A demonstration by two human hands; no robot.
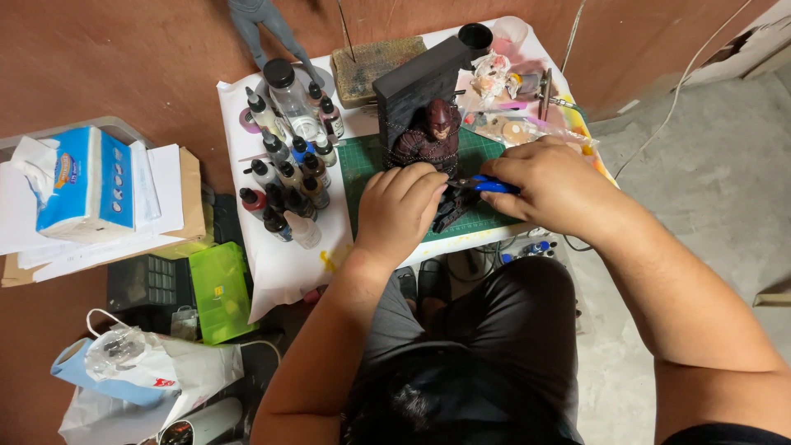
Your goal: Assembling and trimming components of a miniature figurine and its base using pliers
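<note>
A dark red masked figurine (432,132) leans against a black block (418,82) on a green cutting mat (362,169) on a small white table. My left hand (399,208) rests curled on the figurine's lower part and holds it. My right hand (550,183) grips a blue-handled tool (492,185) whose tip points at the figurine's lower body. What the tool's tip touches is hidden by my fingers.
Several dropper paint bottles (284,177) crowd the table's left side. A black cup (475,35), plastic wrapping and small tools lie at the back right. On the floor to the left are a tissue box (86,181), a green plastic case (218,290) and plastic bags (140,363).
</note>
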